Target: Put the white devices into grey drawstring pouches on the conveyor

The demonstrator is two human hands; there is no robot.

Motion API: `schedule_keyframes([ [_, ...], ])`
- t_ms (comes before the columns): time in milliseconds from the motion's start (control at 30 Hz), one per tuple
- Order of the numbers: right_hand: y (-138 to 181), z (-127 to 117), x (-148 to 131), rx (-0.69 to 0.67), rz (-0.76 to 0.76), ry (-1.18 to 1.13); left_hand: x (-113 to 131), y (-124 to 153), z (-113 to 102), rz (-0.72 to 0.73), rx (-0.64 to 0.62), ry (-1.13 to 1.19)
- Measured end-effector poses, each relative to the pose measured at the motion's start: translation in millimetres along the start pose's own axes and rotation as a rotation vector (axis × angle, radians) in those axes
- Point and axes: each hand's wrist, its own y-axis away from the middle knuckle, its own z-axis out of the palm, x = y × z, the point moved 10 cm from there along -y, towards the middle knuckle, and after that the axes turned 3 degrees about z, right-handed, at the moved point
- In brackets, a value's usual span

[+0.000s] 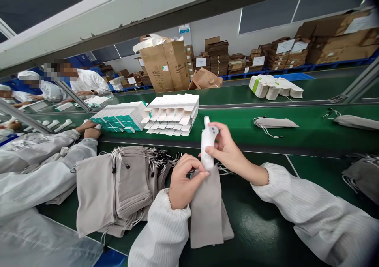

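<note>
Left hand (185, 182) pinches the mouth of a grey drawstring pouch (207, 215). Right hand (227, 150) grips a white handheld device (207, 142) upright, lower end at the pouch mouth. Pouch lies on the green bench (263, 235), bottom end toward the near edge. Open green room right of the pouch, up to a grey pouch pile (363, 178) at frame edge. Just left of the left hand: stacked grey pouches (133, 184). Beyond the bench's far edge, on a far belt (310, 135): white card inserts (171, 113), teal-and-white boxes (118, 117), single pouch (275, 123). Co-worker's sleeved arms (38, 156) reach in from left.
</note>
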Motion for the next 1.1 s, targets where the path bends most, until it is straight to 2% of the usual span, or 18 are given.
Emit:
schedule_keyframes([
  [167, 8.5, 25.6, -8.6, -0.255, -0.006, 0.256, -13.0, -2.1, -19.3, -0.149, 0.25, 0.074],
  [300, 10.5, 29.9, -2.9, -0.315, 0.08, 0.286, -27.5, -0.9, -20.4, -0.289, 0.328, 0.135],
  [367, 12.1, 30.7, 2.0, -0.366, 0.175, 0.18, -34.9, 0.0, -21.4, -0.347, 0.353, 0.197],
  [467, 15.6, 22.8, 1.3, -0.383, 0.345, -0.148, -49.8, 3.0, -24.5, -0.484, 0.357, 0.363],
  [567, 17.5, 4.1, -14.3, -0.303, 0.402, -0.415, -59.0, 5.4, -33.1, -0.597, 0.354, 0.506],
  [667, 16.3, -24.8, -33.4, -0.12, 0.362, -0.551, -57.0, 2.6, -41.8, -0.549, 0.366, 0.576],
  [733, 12.3, -52.8, -45.5, 0.056, 0.281, -0.583, -54.9, 1.8, -34.1, -0.487, 0.28, 0.541],
  [800, 6.0, -92.9, -60.7, 0.279, 0.102, -0.552, -54.9, 6.5, -21.3, -0.415, 0.16, 0.349],
  [900, 7.3, -159.0, -94.3, 0.652, -0.352, -0.259, -59.4, 22.9, -2.4, -0.287, -0.006, -0.122],
  [967, 5.2, -175.8, -106.9, 0.783, -0.558, 0.107, -66.6, 36.0, 7.3, -0.228, -0.086, -0.381],
  [1000, -3.9, -175.0, -104.6, 0.786, -0.577, 0.318, -70.7, 41.5, 10.4, -0.209, -0.112, -0.469],
  [1033, -18.4, -171.1, -94.9, 0.75, -0.533, 0.528, -74.5, 45.8, 12.4, -0.195, -0.131, -0.535],
  [1100, -55.8, -161.3, -49.6, 0.578, -0.26, 0.918, -79.7, 50.3, 15.8, -0.166, -0.166, -0.626],
])
